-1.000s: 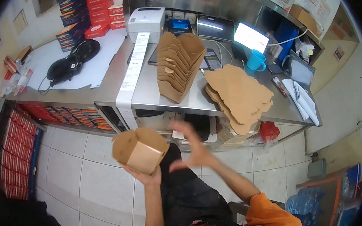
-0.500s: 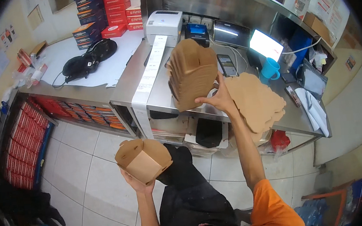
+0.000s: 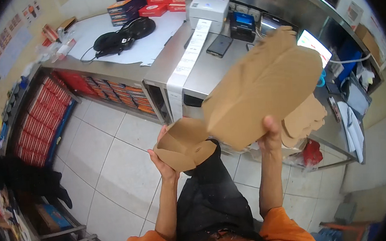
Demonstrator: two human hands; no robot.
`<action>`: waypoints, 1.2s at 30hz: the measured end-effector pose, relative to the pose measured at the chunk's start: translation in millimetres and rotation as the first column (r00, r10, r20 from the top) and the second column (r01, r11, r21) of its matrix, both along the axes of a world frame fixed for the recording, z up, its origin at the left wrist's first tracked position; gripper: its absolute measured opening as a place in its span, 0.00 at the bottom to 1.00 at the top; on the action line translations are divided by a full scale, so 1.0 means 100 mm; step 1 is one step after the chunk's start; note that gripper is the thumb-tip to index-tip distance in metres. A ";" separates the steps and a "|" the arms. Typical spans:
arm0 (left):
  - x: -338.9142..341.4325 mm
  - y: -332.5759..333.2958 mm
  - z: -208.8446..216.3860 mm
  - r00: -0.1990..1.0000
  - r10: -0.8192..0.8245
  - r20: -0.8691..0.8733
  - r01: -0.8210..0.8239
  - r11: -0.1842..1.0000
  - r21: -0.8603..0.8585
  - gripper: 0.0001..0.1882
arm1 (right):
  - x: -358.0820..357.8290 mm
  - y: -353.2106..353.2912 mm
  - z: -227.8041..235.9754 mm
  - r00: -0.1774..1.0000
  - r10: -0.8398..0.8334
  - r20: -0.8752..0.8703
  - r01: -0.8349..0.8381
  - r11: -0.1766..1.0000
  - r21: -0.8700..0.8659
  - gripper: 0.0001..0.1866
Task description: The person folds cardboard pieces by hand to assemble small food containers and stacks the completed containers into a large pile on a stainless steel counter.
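In the head view, we hold an open brown carton [image 3: 176,157] above the tiled floor [image 3: 110,173], our left grip [image 3: 164,167] curled around its left side. Our right grip [image 3: 270,134] pinches the lower edge of a motion-blurred carton stack [image 3: 257,92], thumb across the near face, in front of the steel surface [image 3: 214,70]; whether stack and carton touch, we cannot tell. We judge the board light, fairly stiff yet easily creased, its nested layers apt to slip, best held by base and walls, not flaps

No words can be read: the print on the paper strip [image 3: 191,51] and red box [image 3: 153,10] is tiny.
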State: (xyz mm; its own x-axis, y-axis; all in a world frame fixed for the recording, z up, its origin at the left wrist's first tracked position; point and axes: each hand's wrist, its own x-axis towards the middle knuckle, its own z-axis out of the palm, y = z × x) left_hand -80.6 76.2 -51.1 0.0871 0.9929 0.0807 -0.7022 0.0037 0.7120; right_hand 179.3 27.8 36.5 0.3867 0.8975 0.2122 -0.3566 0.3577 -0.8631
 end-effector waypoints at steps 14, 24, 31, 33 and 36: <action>0.40 -0.22 0.14 0.999 -0.026 -0.037 0.029 0.995 0.091 0.45 | -0.58 -0.43 -0.11 0.914 -0.009 0.406 0.034 0.998 -0.052 0.39; 0.54 -0.41 0.31 0.982 0.077 -0.171 -0.048 0.984 0.169 0.35 | -0.66 -0.44 -0.41 0.990 -0.098 0.100 0.096 0.995 0.024 0.37; 0.61 -0.32 0.36 0.948 0.179 -0.262 -0.076 0.930 0.361 0.27 | -0.48 -0.45 -0.50 0.999 0.024 0.048 -0.022 0.999 -0.033 0.45; 0.49 -0.30 0.30 0.982 0.052 -0.181 -0.004 0.966 0.258 0.23 | -0.48 -0.45 -0.53 0.989 0.004 0.149 0.002 0.999 -0.041 0.48; 0.51 -0.36 0.40 0.929 0.168 -0.331 -0.052 0.942 0.332 0.21 | -0.53 -0.40 -0.51 1.000 0.009 0.008 -0.009 0.999 0.035 0.51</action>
State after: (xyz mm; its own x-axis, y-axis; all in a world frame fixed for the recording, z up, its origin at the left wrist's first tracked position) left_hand -29.4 40.2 -11.1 0.0586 0.9262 0.3723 -0.3904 -0.3220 0.8625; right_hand 126.2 -12.5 -14.5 0.3767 0.8929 0.2468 -0.3532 0.3847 -0.8528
